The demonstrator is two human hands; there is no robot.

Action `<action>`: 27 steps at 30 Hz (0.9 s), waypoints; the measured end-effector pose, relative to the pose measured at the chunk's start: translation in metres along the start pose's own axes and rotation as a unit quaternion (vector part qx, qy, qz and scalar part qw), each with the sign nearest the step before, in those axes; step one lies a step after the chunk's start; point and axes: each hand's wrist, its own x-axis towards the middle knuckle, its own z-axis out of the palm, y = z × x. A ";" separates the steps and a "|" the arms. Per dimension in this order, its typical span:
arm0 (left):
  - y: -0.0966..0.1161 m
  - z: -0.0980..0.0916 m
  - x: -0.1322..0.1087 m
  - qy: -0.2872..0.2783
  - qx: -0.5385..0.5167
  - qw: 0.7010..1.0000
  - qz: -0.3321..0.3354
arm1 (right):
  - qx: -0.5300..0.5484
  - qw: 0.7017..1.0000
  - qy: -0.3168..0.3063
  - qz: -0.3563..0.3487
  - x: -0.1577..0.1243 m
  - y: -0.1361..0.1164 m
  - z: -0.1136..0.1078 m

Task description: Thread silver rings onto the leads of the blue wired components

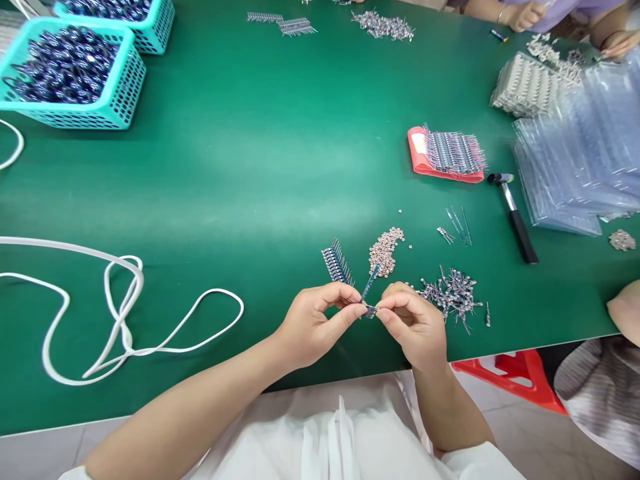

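My left hand is closed in a pinch on a thin blue toothed strip, which stands up at a slant from the fingertips. A small dark piece shows between the two hands. My right hand pinches the near end of this piece; its exact kind is too small to make out. Just beyond my left fingers lies a row of small dark parts with thin pins. Small round pinkish discs are heaped beyond the fingertips. To the right of my right hand is a loose pile of small dark parts with leads.
A hammer lies at right, near stacked clear plastic trays. A red pad bears rows of pinned parts. White cable loops at left; a turquoise basket holds dark shiny parts. Another person's hands are at far right.
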 end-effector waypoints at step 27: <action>0.000 -0.003 -0.002 -0.046 0.028 0.996 0.075 | 0.199 0.966 -0.110 0.125 -0.001 0.014 -0.010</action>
